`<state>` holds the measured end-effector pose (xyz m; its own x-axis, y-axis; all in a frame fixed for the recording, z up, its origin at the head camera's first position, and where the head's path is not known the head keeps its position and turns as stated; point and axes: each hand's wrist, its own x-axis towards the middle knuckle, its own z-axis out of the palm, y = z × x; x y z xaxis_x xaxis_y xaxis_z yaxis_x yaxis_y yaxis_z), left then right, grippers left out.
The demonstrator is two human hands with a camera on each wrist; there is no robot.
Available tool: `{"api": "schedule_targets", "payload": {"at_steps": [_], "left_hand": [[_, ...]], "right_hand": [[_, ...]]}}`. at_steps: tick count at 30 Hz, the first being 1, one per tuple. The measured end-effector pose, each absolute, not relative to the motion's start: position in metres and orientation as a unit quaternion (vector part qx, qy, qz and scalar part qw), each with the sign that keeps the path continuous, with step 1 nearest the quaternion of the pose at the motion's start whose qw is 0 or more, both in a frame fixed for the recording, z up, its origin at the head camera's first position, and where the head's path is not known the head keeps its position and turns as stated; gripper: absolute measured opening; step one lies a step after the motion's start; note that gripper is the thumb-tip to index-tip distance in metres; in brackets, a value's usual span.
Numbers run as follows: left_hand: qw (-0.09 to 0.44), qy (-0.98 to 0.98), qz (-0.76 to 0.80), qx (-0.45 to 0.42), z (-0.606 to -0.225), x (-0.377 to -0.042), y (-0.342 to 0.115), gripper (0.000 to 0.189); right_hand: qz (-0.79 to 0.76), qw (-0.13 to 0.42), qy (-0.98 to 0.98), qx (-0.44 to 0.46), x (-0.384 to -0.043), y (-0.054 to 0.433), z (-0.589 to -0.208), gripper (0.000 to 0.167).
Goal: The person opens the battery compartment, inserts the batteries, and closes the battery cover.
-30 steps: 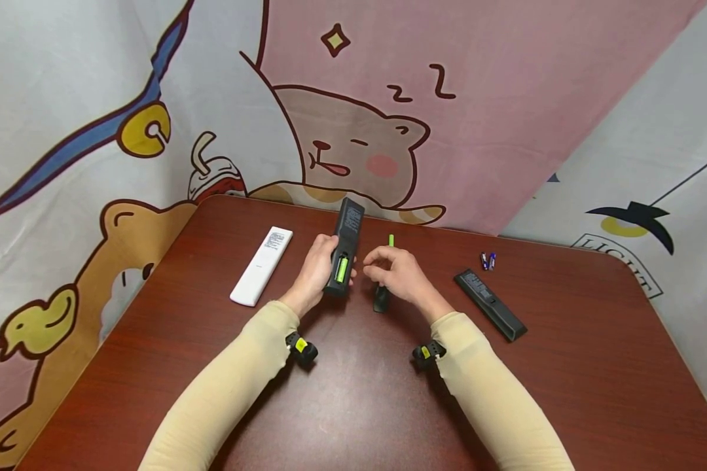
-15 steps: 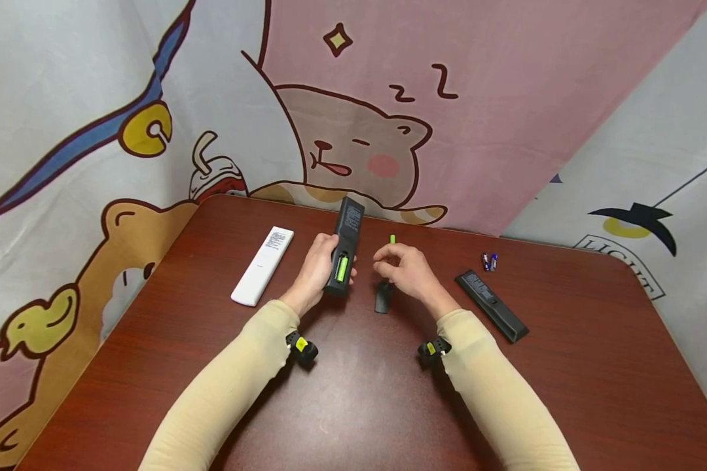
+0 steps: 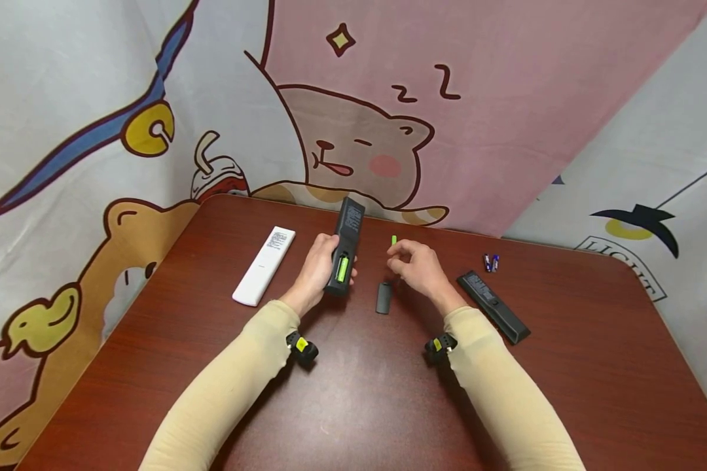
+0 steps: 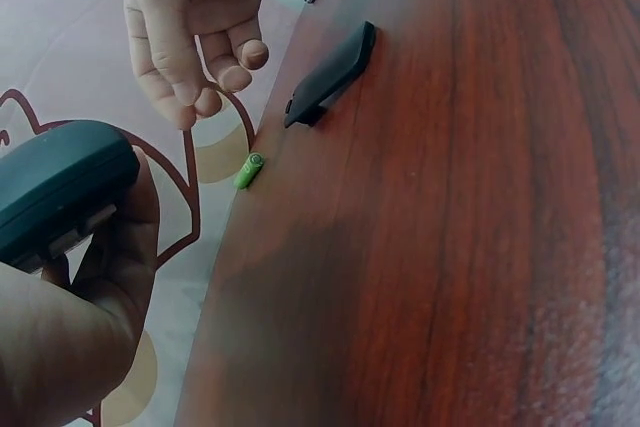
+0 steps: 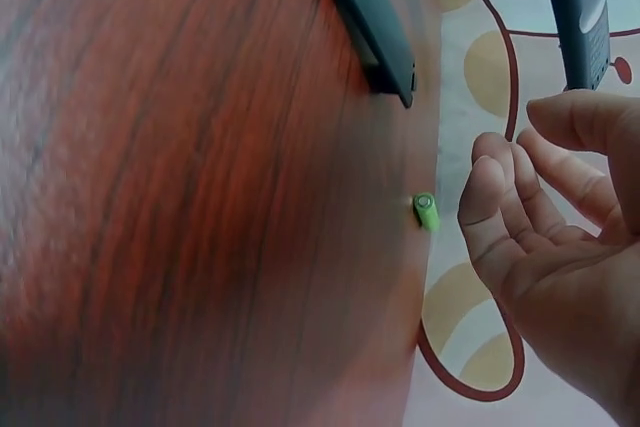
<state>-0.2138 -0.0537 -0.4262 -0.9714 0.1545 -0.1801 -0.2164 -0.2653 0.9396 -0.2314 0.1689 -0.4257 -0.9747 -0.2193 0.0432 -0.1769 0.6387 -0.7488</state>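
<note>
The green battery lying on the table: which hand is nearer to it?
Right: the right hand hovers close by the green battery; the left hand is farther off, to the battery's left, holding a black remote.

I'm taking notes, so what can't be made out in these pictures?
Head view:
loose green battery, partly hidden by the right hand;
print on the held black remote, too small to read;
downward side of the white remote, hidden by its body.
Left wrist view:
held black remote, cut off by the left edge.
</note>
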Motion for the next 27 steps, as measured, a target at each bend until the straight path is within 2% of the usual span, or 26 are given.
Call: {"api": "schedule_targets", "payload": {"at_steps": [27], "left_hand": [[0.12, 0.602, 0.789, -0.032, -0.425, -0.214, -0.056, 0.02]], "right_hand": [[-0.346, 0.026, 0.936, -0.062, -0.259, 0.182, -0.433, 0.019]]}}
